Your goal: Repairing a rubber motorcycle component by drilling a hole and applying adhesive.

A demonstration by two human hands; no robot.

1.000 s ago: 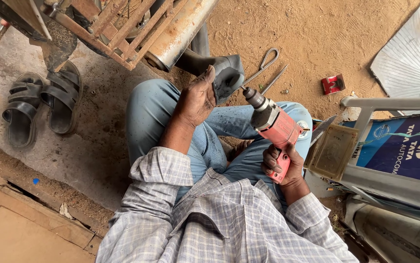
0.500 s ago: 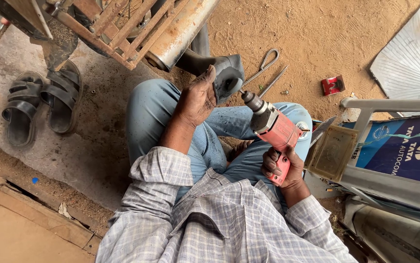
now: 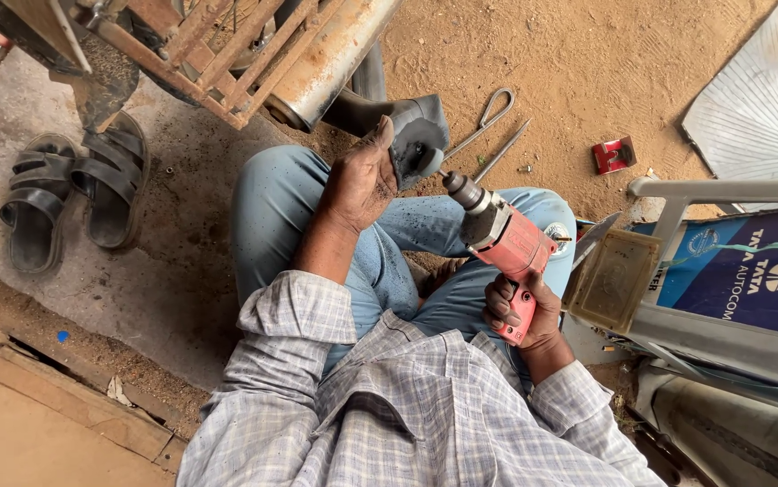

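My right hand (image 3: 526, 316) grips the handle of a pink electric drill (image 3: 501, 243), whose chuck points up and left at a dark grey metal piece (image 3: 418, 144). My left hand (image 3: 362, 180) holds that grey piece at its near edge, just above my left knee. The drill tip sits at the face of the piece. I sit on the ground in blue jeans and a checked shirt.
A rusty metal frame with a pipe (image 3: 317, 54) stands just beyond the piece. A pair of dark sandals (image 3: 73, 194) lies at left. Metal tongs (image 3: 488, 117) and a small red box (image 3: 614, 153) rest on the sand. A grey plastic chair (image 3: 722, 271) stands at right.
The drill tip has moved closer to the grey piece. Both hands stay in nearly the same place.
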